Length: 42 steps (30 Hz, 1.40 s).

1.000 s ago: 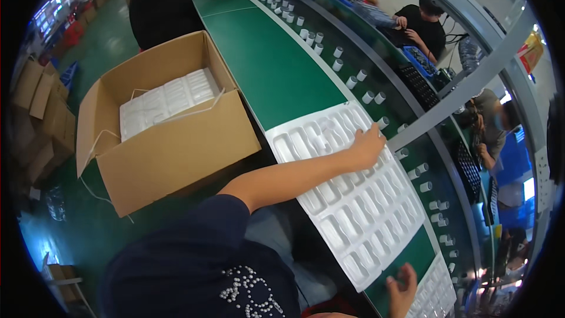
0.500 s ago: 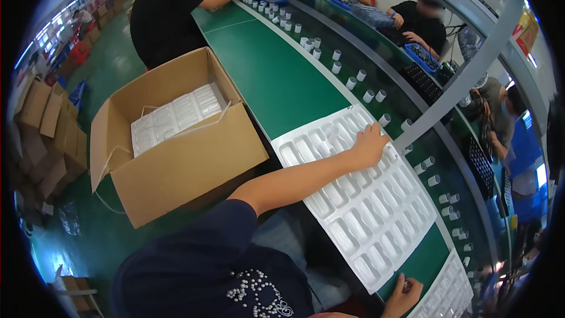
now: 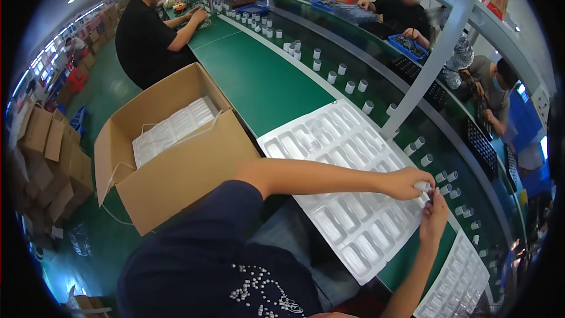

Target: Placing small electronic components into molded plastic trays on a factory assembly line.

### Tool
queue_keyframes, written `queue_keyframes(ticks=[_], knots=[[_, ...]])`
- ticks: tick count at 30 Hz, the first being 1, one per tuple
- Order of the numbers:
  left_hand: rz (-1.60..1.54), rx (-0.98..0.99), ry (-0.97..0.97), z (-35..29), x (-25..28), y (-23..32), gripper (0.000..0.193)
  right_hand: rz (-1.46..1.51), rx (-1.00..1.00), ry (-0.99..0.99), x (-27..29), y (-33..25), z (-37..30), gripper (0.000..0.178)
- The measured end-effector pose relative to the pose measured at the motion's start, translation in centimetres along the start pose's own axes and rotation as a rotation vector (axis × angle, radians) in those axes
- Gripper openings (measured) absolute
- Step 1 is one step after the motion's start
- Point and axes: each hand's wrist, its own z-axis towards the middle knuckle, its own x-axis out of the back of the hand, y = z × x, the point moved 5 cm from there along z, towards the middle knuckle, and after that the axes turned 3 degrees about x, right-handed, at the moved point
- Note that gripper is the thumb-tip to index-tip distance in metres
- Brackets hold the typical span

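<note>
A white plastic blister tray (image 3: 344,215) with rows of moulded hollows lies on the green bench in front of me. Over its right edge, beside the conveyor, my two hands meet. My left hand (image 3: 409,182) is closed around a small white cylinder (image 3: 422,186), its end showing between thumb and fingers. Just beneath, my right hand (image 3: 434,218) has its fingertips pinched together at the left hand's fingers. Something small and dark shows there, too small to name. A few whitish pieces (image 3: 309,140) seem to sit in the tray's far-left hollows.
An open cardboard box (image 3: 182,182) with stacked white trays (image 3: 173,129) stands to the left. White cylinders (image 3: 350,87) stand along the conveyor. A grey metal post (image 3: 432,53) rises beyond the tray. Another tray (image 3: 456,277) lies near right. Co-workers (image 3: 156,29) sit around the line.
My left hand has moved right and nearer from above the tray and now holds a white cylinder. My right hand has risen from the tray's near edge to meet it. The view has shifted slightly.
</note>
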Motion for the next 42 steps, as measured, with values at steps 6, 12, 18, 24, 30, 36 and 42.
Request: queue_keyframes(ticks=[6, 12, 18, 24, 30, 36, 42], knots=[[-0.602, 0.418, -0.227, 0.7, -3.7, -5.5, 0.02, 0.099, 0.011, 0.04, 0.6, 2.2, -1.2, 0.028], [-0.99, 0.54, -0.124, 0.4, -2.6, -6.9, 0.019, 0.108, 0.053, 0.134, -0.2, 2.1, -2.1, 0.032], [-1.054, 0.55, -0.146, 0.5, -2.3, -6.3, 0.028, 0.175, 0.078, 0.14, 0.0, 2.2, -2.3, 0.039], [-1.026, 0.573, -0.111, 0.3, -2.4, -6.1, 0.027, 0.153, 0.069, 0.125, -0.6, 2.4, -2.4, 0.04], [-0.942, 0.505, -0.112, 0.3, -2.7, -5.7, 0.026, 0.168, 0.071, 0.149, 0.6, 3.1, -2.4, 0.04], [-1.157, 0.511, -0.185, 0.3, -3.3, -4.6, 0.022, 0.12, 0.129, 0.089, -0.9, 2.0, -2.7, 0.037], [-1.155, 0.502, -0.073, 0.0, -3.0, -5.0, 0.025, 0.013, 0.331, 0.182, -0.1, 1.0, -2.9, 0.034]])
